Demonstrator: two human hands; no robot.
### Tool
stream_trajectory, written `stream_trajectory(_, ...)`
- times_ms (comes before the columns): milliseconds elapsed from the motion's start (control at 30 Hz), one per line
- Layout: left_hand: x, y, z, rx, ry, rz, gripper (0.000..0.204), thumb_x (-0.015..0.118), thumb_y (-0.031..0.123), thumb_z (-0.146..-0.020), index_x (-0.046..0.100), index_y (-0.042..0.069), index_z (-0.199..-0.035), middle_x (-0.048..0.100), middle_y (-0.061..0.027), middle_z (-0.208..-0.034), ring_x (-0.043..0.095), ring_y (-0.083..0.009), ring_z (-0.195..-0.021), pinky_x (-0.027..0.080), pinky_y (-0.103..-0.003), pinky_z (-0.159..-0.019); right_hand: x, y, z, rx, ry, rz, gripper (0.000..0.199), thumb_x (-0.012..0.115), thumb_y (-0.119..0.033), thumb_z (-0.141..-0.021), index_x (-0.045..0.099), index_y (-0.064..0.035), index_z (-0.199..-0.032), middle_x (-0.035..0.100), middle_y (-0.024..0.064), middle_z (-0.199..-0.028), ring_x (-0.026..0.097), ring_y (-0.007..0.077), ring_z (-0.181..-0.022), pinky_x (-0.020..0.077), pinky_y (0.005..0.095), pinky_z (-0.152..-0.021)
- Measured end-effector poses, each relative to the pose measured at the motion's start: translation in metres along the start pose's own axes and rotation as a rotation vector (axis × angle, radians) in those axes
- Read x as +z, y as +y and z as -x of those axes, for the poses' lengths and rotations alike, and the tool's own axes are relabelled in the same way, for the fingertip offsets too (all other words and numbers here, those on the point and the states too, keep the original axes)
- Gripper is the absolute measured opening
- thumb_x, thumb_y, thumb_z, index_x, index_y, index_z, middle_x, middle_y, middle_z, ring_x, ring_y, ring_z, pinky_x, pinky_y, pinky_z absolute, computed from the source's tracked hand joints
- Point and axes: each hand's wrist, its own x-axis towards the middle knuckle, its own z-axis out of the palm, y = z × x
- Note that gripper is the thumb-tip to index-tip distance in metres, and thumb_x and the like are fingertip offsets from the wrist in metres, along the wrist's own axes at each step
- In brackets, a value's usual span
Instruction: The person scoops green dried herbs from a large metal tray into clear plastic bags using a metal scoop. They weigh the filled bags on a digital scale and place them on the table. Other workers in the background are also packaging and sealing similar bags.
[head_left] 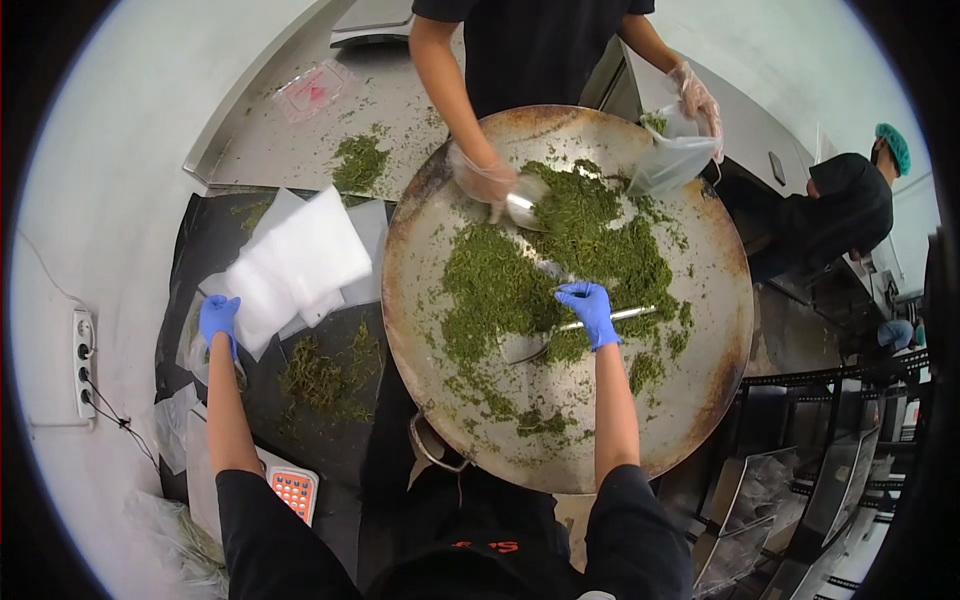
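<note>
Holding a metal scoop, the right hand keeps its handle pointing right.

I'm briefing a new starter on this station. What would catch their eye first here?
The big round metal pan in the middle, strewn with chopped green herb, stands out first. The person's right hand, blue-gloved, holds a metal scoop over the herb, while the left hand reaches toward the white bags on the dark table. Across the pan, a co-worker's clear-gloved hand scoops herb beside a clear bag.
</note>
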Motion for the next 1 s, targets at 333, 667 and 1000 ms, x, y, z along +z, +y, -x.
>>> stream_trajectory(333, 0.009, -0.049, -0.031, -0.080, -0.094, 0.145, 0.033, 0.076, 0.026, -0.062, 0.058, 0.002, -0.076, 0.059, -0.0044, -0.071, 0.053, -0.0124, -0.065, 0.044, -0.027, -0.061, 0.016, -0.005, 0.022, 0.117, -0.134, -0.217, 0.022, 0.075, -0.019, -0.064, 0.066, -0.0018, -0.073, 0.065, 0.0100, -0.070, 0.061, 0.0154, -0.062, 0.0471, 0.0269, -0.061)
stream_trajectory(667, -0.035, 0.032, 0.016, -0.393, -0.310, 0.503, 0.036, 0.069, 0.021, -0.072, 0.061, -0.003, -0.098, 0.061, -0.0046, -0.092, 0.053, -0.0111, -0.074, 0.044, -0.024, -0.071, 0.076, -0.132, 0.058, -0.111, -0.308, -0.305, 0.008, 0.064, -0.006, -0.076, 0.065, -0.0011, -0.082, 0.064, 0.0016, -0.075, 0.054, 0.0056, -0.066, 0.0436, 0.0205, -0.060)
stream_trajectory(1000, -0.043, 0.029, 0.009, -0.182, -0.253, 0.718, 0.039, 0.068, 0.023, -0.074, 0.060, -0.005, -0.101, 0.062, -0.0085, -0.096, 0.056, -0.0158, -0.084, 0.044, -0.027, -0.078, 0.250, -0.265, 0.143, -0.728, -0.502, 0.172, 0.034, 0.062, -0.024, -0.078, 0.059, -0.0031, -0.104, 0.063, 0.0124, -0.092, 0.060, 0.0211, -0.083, 0.0468, 0.0305, -0.075)
